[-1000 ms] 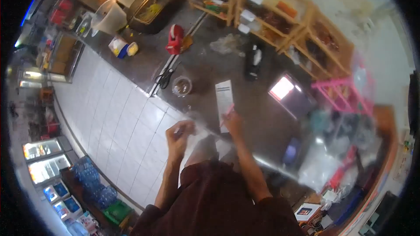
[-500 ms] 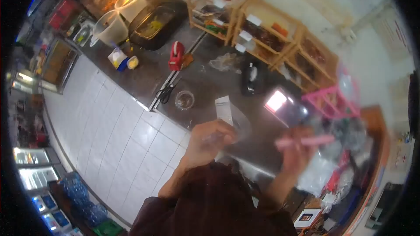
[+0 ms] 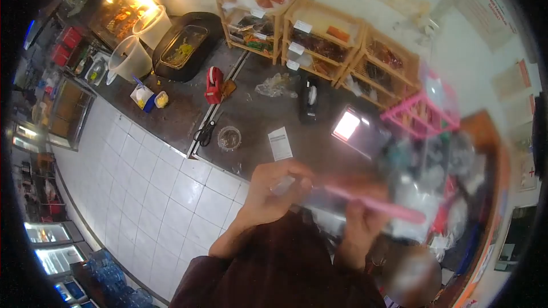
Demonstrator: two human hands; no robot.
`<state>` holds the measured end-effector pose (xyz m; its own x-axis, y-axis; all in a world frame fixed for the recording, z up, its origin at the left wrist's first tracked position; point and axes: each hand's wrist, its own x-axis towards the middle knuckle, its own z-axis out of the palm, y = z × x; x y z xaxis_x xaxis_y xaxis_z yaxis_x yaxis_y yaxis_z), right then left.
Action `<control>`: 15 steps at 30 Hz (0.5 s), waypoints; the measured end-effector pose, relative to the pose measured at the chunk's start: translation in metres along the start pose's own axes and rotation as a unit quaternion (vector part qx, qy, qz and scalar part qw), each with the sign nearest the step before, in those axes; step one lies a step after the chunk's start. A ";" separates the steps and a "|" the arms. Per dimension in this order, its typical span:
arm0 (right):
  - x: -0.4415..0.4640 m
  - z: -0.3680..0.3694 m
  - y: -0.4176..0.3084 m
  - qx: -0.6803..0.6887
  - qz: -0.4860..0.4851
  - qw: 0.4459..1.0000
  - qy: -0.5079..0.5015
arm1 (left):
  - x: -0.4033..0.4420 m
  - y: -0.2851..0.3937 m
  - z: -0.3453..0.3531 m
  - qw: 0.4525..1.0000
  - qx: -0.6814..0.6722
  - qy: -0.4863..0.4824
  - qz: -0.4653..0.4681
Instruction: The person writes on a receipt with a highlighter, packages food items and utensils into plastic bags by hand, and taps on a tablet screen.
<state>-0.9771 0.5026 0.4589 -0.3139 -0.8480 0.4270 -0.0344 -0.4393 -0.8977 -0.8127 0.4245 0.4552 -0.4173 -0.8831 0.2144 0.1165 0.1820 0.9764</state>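
Note:
My left hand [image 3: 277, 191] is closed on a piece of clear plastic [image 3: 283, 186], which looks like a thin bag; its far end is hard to make out. To its right, my right hand [image 3: 364, 222] is wrapped around a long, flat pink tool [image 3: 394, 210], blurred by motion, so its exact kind does not show. The tool slants across the gap between the hands, its left end close to my left hand. Beyond my left hand, a white printed paper [image 3: 280, 143] lies on the dark counter [image 3: 251, 114].
A red tape dispenser [image 3: 214, 85], round clear container [image 3: 229, 138], black stapler-like object [image 3: 309, 100] and glowing screen [image 3: 347, 125] are on the counter. Wooden racks [image 3: 322, 40] and a pink basket [image 3: 419, 117] line the back. Plastic bags [image 3: 416, 194] crowd the right side.
My right hand has moved down and left, bringing the pink tool towards my left hand. My left hand stays closed. The camera view has shifted, and the white paper is now more fully visible.

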 end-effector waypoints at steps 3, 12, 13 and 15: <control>0.000 0.002 -0.001 -0.049 -0.007 0.999 -0.001 | -0.002 -0.007 0.000 0.998 0.023 0.004 0.050; -0.005 0.021 -0.008 -0.027 -0.003 0.999 0.042 | -0.008 -0.004 -0.007 0.997 0.029 -0.016 0.067; -0.005 0.022 -0.008 -0.037 -0.002 0.998 0.047 | -0.008 -0.003 -0.007 0.997 0.029 -0.017 0.067; -0.004 0.027 -0.008 -0.027 -0.012 0.998 0.061 | -0.009 -0.002 -0.008 0.997 0.023 -0.032 0.061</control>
<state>-0.9503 0.5017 0.4671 -0.4254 -0.7937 0.4347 -0.0936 -0.4392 -0.8935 -0.8015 0.4285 0.4516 -0.4594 -0.8237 0.3323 0.1301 0.3077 0.9425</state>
